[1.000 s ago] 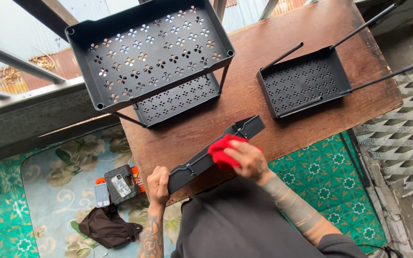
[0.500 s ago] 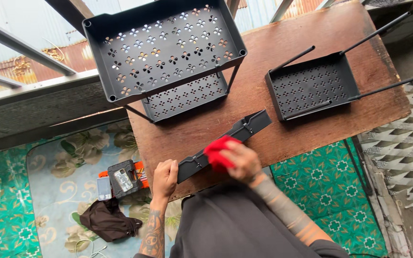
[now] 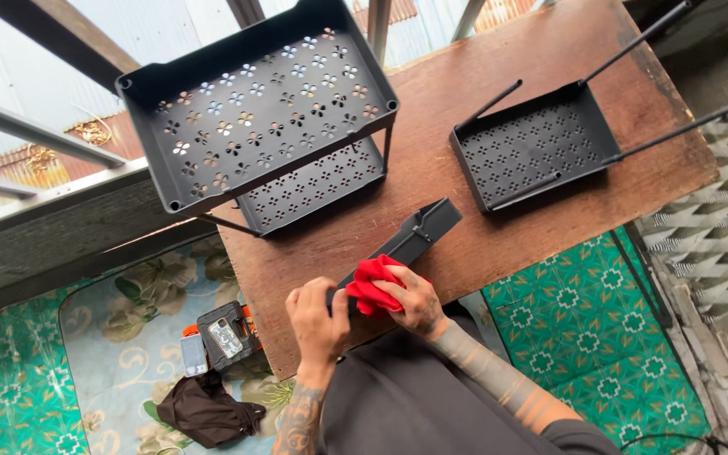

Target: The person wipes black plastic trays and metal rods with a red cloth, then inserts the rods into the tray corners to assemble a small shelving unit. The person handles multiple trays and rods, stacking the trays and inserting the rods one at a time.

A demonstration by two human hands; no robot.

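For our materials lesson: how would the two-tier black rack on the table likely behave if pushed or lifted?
The two-tier black rack looks rigid, its trays holding shape. Perforations probably keep it light for its size. Standing on thin legs, it might tip if pushed near the top on the wooden table.

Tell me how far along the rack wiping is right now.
Done: cannot tell which pieces are already wiped. In hand: left hand grips the long black bar at the wooden table edge; right hand presses a red cloth on it. Untouched now: the two-tier rack and the upturned tray.

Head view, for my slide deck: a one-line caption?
Right hand presses red cloth on black metal bar; left hand steadies it.
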